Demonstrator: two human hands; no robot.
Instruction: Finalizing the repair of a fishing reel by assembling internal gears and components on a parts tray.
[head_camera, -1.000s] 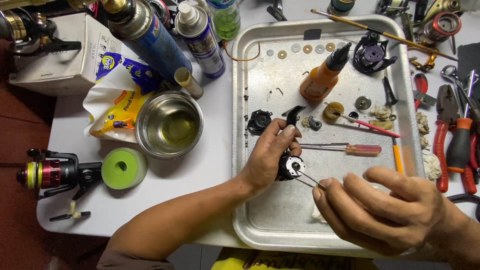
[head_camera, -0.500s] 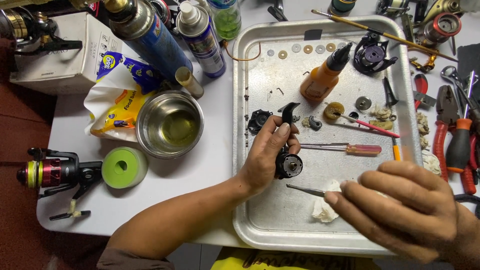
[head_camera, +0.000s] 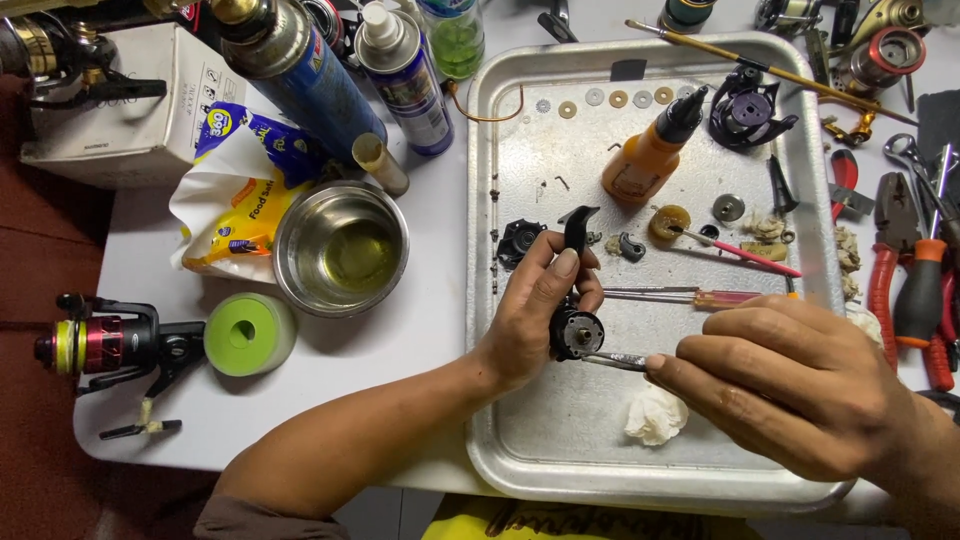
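Our right hand (head_camera: 790, 390) has brought the thin metal tweezers (head_camera: 612, 359) back to the black round reel part (head_camera: 575, 333); left-hand fingers (head_camera: 560, 275) pinch it closed over the silver metal tray (head_camera: 520, 440); a slip could fling small pieces.

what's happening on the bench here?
A person works over a metal tray. The left hand holds a small black reel part; the right hand touches a thin metal tool to it. A crumpled white wad lies below, an orange bottle and screwdrivers beyond.

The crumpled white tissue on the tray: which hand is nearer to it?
Right. The right hand hovers just above and beside the tissue; the left hand, gripping the black reel part, sits farther up-left.
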